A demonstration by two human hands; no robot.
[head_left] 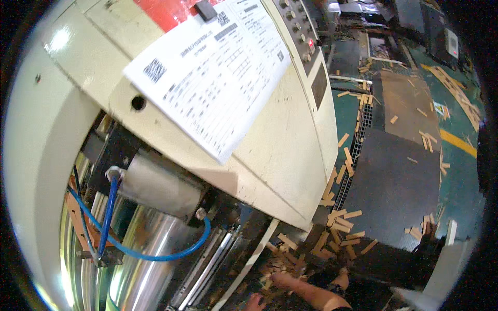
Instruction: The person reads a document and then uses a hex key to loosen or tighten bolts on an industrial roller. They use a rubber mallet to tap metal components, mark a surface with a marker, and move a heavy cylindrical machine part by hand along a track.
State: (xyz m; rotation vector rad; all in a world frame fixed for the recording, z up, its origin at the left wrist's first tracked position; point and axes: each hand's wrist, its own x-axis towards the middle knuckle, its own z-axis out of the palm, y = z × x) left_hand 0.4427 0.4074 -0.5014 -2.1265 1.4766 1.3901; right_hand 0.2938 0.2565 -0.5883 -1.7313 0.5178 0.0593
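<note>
Low in the head view, a bare forearm leads to my right hand (280, 280), down beside the machine among a heap of tan cardboard strips (288, 253). Its fingers are too small and dark to make out. My left hand (253, 302) shows only in part at the bottom edge, close to the metal rail (249, 264); its fingers are unclear too. Whether either hand holds anything is hidden. Another bare limb (341, 279) shows just right of the forearm, too dim to identify.
A cream machine housing (280, 140) fills the left, with a printed sheet (212, 78) under a dark block. Below are a metal cylinder (161, 186), blue hoses (155, 256) and shiny rollers (148, 259). Control knobs (293, 26) line its far side. Strips litter the dark floor mat (394, 181).
</note>
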